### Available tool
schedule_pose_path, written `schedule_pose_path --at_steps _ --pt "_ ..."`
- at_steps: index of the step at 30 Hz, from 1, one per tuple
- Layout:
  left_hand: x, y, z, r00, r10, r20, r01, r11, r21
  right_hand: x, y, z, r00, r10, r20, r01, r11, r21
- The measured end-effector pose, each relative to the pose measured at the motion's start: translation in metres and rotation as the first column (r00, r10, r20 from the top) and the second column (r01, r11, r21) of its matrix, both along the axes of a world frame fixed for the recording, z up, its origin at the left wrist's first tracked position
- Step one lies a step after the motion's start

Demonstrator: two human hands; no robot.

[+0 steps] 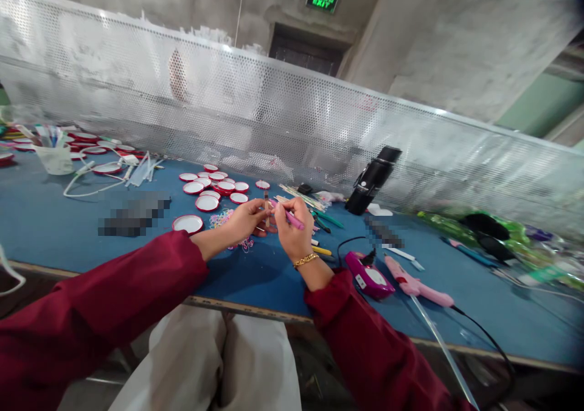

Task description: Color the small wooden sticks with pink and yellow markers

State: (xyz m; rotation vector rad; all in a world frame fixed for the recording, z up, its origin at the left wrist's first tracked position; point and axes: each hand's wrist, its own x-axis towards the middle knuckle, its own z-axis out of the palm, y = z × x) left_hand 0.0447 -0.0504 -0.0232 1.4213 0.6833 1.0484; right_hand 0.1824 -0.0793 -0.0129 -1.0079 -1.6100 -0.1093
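Observation:
My left hand [252, 217] is closed on a flat wooden stick [267, 209] held upright, with darker bands near its top. In my right hand [295, 225] is a purple marker pen [293, 218], gripped like a writing pen, its front end close to the stick. Whether the tip touches the wood is hidden by my fingers. Under and beside my left hand lies a loose heap of small pastel rubber bands [222, 218]. Red-rimmed white lids [207, 202] sit just beyond it in a loose group.
A black bottle [371, 180] stands tilted in view at the back. To the right are a magenta power box [369, 275] and a pink glue gun [417, 284] with a clear glue stick. A white cup [53, 158] of pens stands left. A perforated metal screen [296, 107] closes the table's back.

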Motion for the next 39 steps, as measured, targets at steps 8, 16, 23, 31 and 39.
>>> schedule_pose_path --at_steps 8,16,23,31,39 --pt "-0.0001 0.0007 0.0003 1.000 -0.002 0.010 0.002 1.000 0.004 0.0002 -0.0004 -0.0003 1.000 0.014 0.013 -0.014 1.000 -0.006" --pt "-0.0002 0.0012 -0.0012 1.000 -0.005 0.024 0.005 1.000 -0.019 -0.0002 0.0004 -0.0001 1.000 0.007 0.004 -0.007 1.000 0.002" --pt "0.0001 -0.0005 0.0008 1.000 -0.008 0.015 0.008 1.000 -0.015 -0.0003 -0.0009 0.0006 1.000 0.002 0.000 -0.002 1.000 -0.005" --pt "-0.0004 -0.0008 0.0002 1.000 -0.003 0.017 0.003 1.000 -0.006 0.0006 0.0006 -0.0010 1.000 0.007 0.006 -0.007 1.000 -0.007" --pt "0.0001 -0.0014 0.0015 1.000 0.004 0.014 -0.004 1.000 0.001 -0.0010 -0.0017 0.0002 1.000 0.023 0.006 -0.023 0.999 -0.027"
